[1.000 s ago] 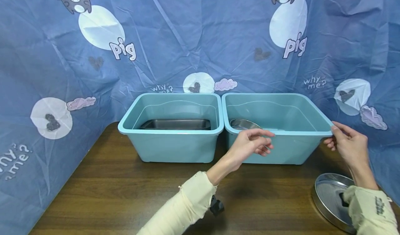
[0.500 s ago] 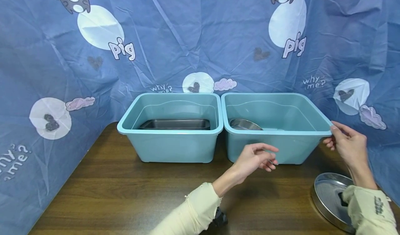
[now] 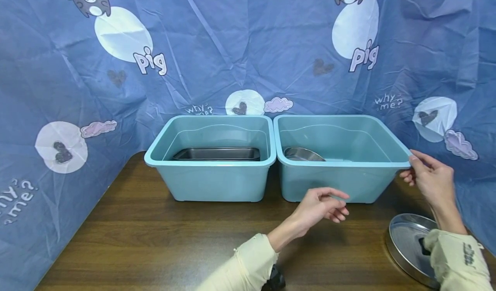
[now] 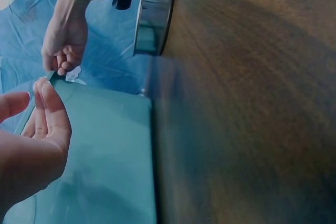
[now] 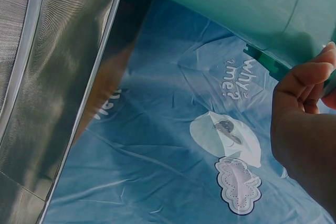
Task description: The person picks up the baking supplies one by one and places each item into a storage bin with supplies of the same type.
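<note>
Two turquoise plastic bins stand side by side on the table. My right hand [image 3: 435, 177] pinches the rim of the right bin [image 3: 329, 181] at its front right corner, thumb on top; the right wrist view also shows these fingers [image 5: 304, 80] curled at the rim. Just in front of that bin hovers my left hand [image 3: 319, 207], fingers loosely bent and holding nothing. Inside the right bin lies a round metal piece [image 3: 302, 154], partly hidden by the front wall. The left bin [image 3: 218, 181] contains a dark rectangular baking pan [image 3: 218, 153].
A round metal sieve [image 3: 410, 243] with a shiny rim lies on the wooden table [image 3: 155, 243] at the right, partly under my right forearm. Its mesh [image 5: 16, 30] shows close up in the right wrist view. Blue printed cloth [image 3: 248, 45] hangs behind and beside the table.
My left hand has moved down and toward me, from the front rim of the right bin to below it. The right hand keeps its grip on the rim.
</note>
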Demonstrator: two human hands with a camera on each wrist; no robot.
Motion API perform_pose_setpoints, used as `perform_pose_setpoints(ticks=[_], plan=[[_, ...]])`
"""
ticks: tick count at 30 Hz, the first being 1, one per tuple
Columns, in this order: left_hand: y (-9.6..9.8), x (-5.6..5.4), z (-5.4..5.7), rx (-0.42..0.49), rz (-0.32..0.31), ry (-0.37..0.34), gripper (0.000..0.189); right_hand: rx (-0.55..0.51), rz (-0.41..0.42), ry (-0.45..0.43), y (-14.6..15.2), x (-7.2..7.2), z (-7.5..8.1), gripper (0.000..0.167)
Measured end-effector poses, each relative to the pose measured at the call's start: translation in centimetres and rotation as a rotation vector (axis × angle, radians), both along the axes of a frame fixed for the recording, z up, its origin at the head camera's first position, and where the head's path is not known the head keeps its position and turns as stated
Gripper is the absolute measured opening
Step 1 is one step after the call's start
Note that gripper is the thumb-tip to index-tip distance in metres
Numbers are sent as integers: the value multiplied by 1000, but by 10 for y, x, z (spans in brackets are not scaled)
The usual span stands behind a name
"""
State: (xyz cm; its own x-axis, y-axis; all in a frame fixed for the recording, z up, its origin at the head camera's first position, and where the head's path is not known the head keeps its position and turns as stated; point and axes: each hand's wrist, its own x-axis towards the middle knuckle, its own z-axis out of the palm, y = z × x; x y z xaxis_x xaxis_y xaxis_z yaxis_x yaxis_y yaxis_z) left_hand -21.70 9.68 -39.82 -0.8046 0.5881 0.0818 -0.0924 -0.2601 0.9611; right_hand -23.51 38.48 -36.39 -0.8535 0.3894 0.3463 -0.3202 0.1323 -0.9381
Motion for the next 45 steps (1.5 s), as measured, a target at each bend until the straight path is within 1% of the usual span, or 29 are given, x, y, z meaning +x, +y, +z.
perform_pose_setpoints(ticks=[5, 10, 12, 18, 25, 28, 31, 33, 38, 45], plan=[[3, 2, -5, 5, -5, -3, 22, 0, -7, -22, 0, 0, 1, 22], [8, 4, -10, 4, -11, -6, 22, -18, 3, -6, 0, 1, 1, 17], [10, 5, -12, -2, -6, -10, 22, -10, 1, -5, 0, 1, 1, 17], [17, 6, -16, 18, 15, -50, 21, 11, -7, 1, 0, -1, 1, 17], [28, 10, -22, 36, 17, -92, 19, 32, -22, -13, 1, -1, 1, 16], [33, 12, -23, 34, 14, -104, 19, 44, -24, -24, 1, 0, 2, 22], [37, 13, -25, 30, 10, -114, 19, 38, -17, -25, 0, -1, 3, 24], [39, 14, -26, 32, 12, -116, 19, 28, -13, -20, -1, -1, 2, 20], [42, 13, -28, 37, 21, -114, 20, 26, -17, -15, -1, -3, 1, 17], [49, 14, -32, 6, 24, -125, 19, 53, -44, -27, 0, -3, 0, 25]])
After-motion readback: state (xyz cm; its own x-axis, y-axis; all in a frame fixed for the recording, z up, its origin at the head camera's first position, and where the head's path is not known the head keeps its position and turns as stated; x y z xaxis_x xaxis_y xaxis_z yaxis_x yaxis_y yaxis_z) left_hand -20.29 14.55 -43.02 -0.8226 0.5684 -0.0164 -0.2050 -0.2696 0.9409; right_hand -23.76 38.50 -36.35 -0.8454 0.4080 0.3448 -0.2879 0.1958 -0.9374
